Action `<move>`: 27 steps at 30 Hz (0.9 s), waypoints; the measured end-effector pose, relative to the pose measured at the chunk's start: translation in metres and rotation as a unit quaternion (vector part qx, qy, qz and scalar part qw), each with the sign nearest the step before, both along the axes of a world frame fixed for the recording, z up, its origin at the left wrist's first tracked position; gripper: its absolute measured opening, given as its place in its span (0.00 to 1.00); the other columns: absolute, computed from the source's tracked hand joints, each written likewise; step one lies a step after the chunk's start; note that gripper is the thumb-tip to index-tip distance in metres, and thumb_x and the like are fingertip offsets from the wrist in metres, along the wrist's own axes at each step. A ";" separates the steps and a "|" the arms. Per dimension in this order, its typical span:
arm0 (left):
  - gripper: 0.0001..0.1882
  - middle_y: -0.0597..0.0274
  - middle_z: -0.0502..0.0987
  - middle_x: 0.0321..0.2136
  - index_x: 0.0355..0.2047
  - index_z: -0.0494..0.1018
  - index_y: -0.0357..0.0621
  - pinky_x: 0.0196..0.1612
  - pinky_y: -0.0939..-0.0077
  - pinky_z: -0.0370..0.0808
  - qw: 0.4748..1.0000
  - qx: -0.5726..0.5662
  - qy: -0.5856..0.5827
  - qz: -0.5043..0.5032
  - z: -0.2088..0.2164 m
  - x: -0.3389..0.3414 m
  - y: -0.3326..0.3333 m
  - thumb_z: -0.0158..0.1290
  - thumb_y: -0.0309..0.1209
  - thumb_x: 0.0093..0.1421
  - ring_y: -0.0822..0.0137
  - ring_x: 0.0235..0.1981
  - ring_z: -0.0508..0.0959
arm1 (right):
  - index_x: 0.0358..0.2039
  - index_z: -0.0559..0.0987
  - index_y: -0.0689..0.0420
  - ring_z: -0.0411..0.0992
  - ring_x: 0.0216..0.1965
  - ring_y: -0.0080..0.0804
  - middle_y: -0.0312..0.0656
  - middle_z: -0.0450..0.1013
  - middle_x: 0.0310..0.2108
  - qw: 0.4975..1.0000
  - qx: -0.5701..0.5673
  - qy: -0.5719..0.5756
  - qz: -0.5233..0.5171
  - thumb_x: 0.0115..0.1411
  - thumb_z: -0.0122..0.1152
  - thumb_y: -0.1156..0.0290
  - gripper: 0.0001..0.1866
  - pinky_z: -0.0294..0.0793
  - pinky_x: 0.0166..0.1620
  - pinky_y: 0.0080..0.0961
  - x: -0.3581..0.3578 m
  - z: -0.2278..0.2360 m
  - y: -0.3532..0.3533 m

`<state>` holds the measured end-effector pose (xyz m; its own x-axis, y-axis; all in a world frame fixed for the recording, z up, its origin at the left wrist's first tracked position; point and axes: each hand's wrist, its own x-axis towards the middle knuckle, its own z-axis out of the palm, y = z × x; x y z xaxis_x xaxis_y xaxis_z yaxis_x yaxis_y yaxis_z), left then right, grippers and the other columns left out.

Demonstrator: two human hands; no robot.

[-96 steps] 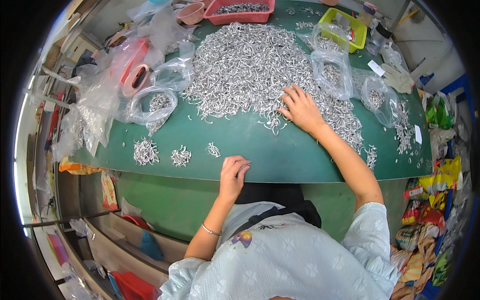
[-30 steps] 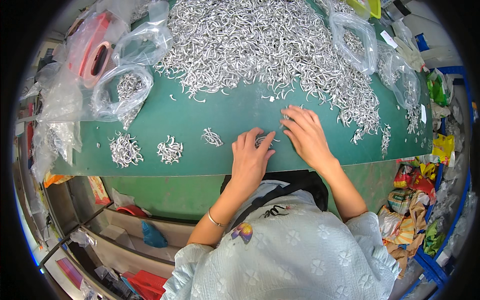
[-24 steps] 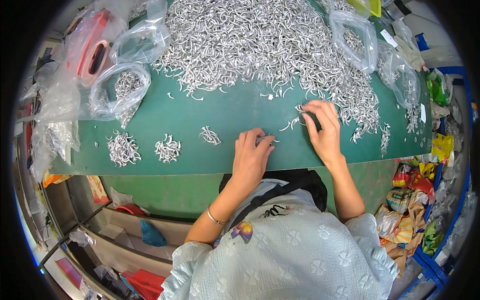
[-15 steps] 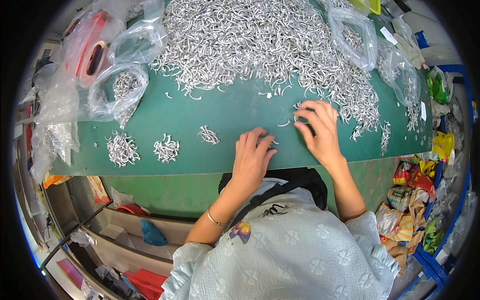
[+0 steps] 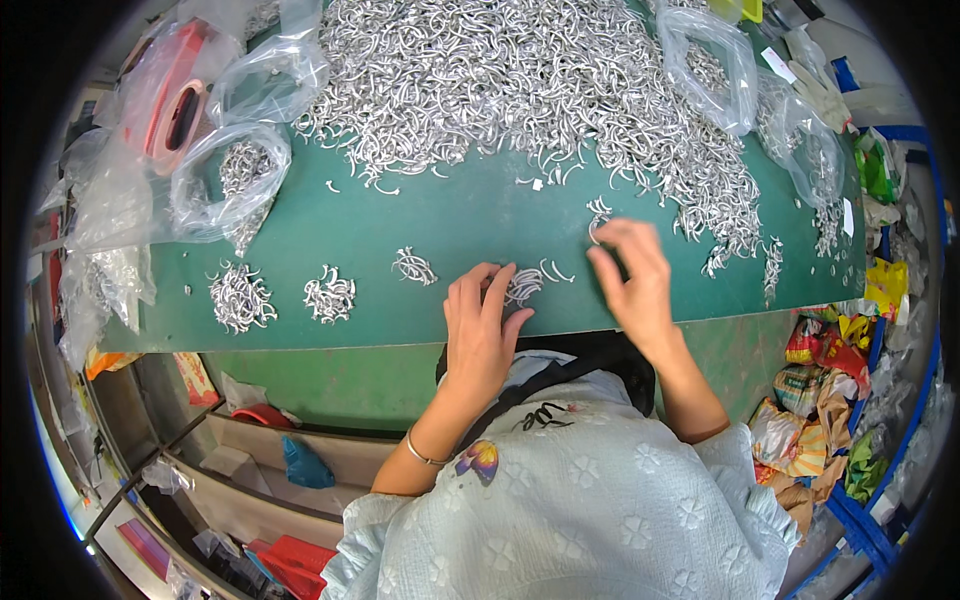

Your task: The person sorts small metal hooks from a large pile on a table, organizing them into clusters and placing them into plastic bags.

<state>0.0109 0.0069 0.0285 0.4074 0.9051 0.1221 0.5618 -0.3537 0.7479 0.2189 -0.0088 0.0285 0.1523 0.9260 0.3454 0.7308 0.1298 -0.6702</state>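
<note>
My left grip [image 5: 480,325] is sitting farther left than half a second ago, leaving more of a small cluster [image 5: 525,286] of silvery curved pieces showing. That cluster is lying on the green tabletop [image 5: 450,215] just right of my left fingers, which are spreading apart and clasping nothing. My right grip [image 5: 635,280] is blurring, its thumb standing off from its fingers; whether it is pinching anything, I cannot tell. A few loose pieces [image 5: 598,212] are lying at its fingertips. Three small piles [image 5: 329,296] are waiting in a row to the left, and a large heap [image 5: 500,85] is spreading beyond. On the left, a clear bag [image 5: 183,198] is gaping, holding similar pieces; on the right, two more clear bags [image 5: 748,95] are holding some too. A red container [image 5: 175,85] is resting under plastic, its contents hiding from me.
</note>
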 end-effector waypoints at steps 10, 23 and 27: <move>0.20 0.58 0.70 0.52 0.45 0.76 0.46 0.52 0.55 0.60 0.984 0.106 0.064 -0.130 -0.003 0.035 0.013 0.63 0.30 0.50 0.54 0.51 0.68 | 0.32 0.77 0.58 0.68 0.39 0.42 0.40 0.72 0.35 0.984 -0.026 -0.164 -0.062 0.52 0.66 0.76 0.07 0.64 0.41 0.35 0.042 -0.005 0.002; 0.18 0.57 0.72 0.48 0.41 0.75 0.43 0.53 0.56 0.61 0.995 0.077 0.003 -0.070 -0.011 0.025 0.010 0.65 0.29 0.49 0.52 0.53 0.69 | 0.46 0.76 0.61 0.63 0.56 0.46 0.46 0.67 0.52 0.989 -0.074 -0.113 0.052 0.53 0.65 0.73 0.19 0.62 0.55 0.41 -0.005 -0.002 0.017; 0.17 0.56 0.72 0.47 0.40 0.76 0.42 0.53 0.56 0.61 0.994 0.079 0.011 -0.077 -0.009 0.025 0.008 0.65 0.28 0.49 0.52 0.52 0.69 | 0.42 0.78 0.59 0.66 0.52 0.43 0.43 0.69 0.49 0.994 0.025 -0.105 0.023 0.52 0.65 0.75 0.15 0.64 0.52 0.37 0.007 0.014 0.059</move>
